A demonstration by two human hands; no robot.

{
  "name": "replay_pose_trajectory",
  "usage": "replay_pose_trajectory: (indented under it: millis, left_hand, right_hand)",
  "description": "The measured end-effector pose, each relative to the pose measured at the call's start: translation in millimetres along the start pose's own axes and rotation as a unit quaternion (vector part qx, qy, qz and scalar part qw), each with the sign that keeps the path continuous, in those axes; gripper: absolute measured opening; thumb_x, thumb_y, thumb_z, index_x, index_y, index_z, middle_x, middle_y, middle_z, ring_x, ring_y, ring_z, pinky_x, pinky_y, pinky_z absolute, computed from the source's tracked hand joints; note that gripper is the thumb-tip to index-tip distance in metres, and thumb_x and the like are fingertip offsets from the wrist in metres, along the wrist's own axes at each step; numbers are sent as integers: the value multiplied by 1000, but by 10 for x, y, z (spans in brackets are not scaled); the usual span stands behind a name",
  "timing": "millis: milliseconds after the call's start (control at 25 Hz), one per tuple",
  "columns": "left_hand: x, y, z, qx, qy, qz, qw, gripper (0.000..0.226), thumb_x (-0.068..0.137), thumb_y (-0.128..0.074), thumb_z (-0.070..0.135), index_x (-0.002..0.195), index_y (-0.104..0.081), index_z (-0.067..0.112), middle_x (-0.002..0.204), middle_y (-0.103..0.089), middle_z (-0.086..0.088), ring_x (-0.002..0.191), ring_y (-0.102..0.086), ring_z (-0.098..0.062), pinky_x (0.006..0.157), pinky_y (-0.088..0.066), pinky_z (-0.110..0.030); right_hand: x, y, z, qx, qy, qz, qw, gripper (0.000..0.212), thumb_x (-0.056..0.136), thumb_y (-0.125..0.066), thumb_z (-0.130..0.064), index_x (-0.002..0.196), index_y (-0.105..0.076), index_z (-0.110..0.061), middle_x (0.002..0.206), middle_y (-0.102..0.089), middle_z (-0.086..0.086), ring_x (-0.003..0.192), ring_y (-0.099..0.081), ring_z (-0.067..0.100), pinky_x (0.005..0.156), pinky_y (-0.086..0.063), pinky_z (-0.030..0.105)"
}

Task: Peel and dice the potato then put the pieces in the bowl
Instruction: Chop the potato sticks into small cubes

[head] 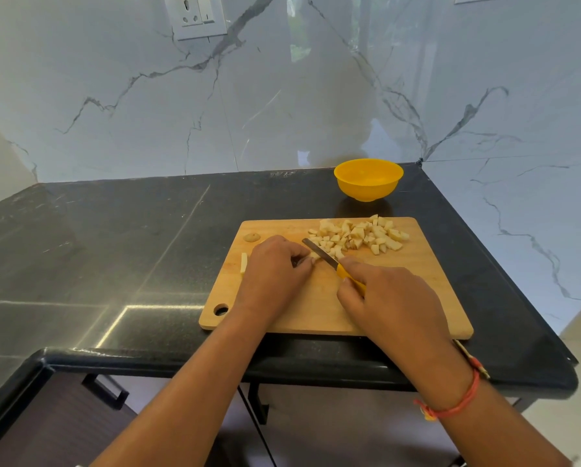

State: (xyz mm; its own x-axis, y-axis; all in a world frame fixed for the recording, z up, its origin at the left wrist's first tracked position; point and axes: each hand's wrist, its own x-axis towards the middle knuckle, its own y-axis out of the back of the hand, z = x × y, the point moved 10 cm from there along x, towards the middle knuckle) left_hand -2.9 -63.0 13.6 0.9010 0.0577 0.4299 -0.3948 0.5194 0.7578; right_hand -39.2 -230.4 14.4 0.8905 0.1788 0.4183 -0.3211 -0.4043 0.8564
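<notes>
Right hand (387, 298) grips the yellow-handled knife (319, 253); left hand (275, 264) pinches a potato piece (314, 255) on the cutting board (316, 311). Diced potato (360, 235) lies at the board's far edge, one potato strip (244, 262) remains uncut at its left, and the yellow bowl (368, 180) beyond the board is empty.

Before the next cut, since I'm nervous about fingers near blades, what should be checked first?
1. Right hand grips the knife by its yellow handle: ok.
2. Left hand fingers curl over the potato piece right beside the blade, and the gap is hidden: cannot tell.
3. Cutting board lies flat on the counter: ok.
4. Bowl stands upright behind the board, empty: ok.
5. Diced pieces crowd the blade's far side: not ok.
</notes>
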Motion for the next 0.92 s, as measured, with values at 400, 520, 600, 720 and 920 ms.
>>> replay_pose_trajectory:
  millis: [400,520,600,720,920]
  left_hand:
    - [20,-10,23,-23,15,-1,1000,16,91,-68,32,90,-80,21,75,-71,11,72,-61,-5,76,-53,-27]
    - [15,-13,6,-18,14,0,1000,18,92,-67,32,89,-80,21,71,-70,8,69,-60,-9,71,-49,-22]
    - [14,-10,-28,-15,19,4,1000,20,91,-67,29,82,-78,15,72,-70,2,71,-60,-12,64,-43,-12]
    - [-5,11,-37,-26,22,11,999,12,88,-68,22,85,-78,15,75,-69,7,72,-60,-6,64,-41,-9]
    - [-19,40,-104,-69,44,11,997,18,85,-74,26,102,-71,26,78,-65,15,73,-61,1,64,-45,-6]
  right_hand:
    - [-112,34,-56,-101,28,-60,993,42,98,-34,-45,137,-45,-43,62,-44,-12,54,-40,6,47,-36,24]
    - [-217,144,2,-110,23,-52,992,44,97,-35,-46,141,-42,-46,62,-48,-11,55,-46,7,51,-46,24]
    - [-246,232,5,-101,12,-27,994,43,96,-40,-44,138,-48,-45,60,-50,-11,53,-47,8,49,-49,26]
    - [-205,246,-10,-81,2,-11,997,42,94,-43,-45,135,-52,-45,57,-47,-13,51,-45,7,46,-46,24]
    - [-68,145,-129,-26,1,4,1000,43,93,-42,-47,135,-53,-45,58,-48,-15,53,-45,4,49,-43,21]
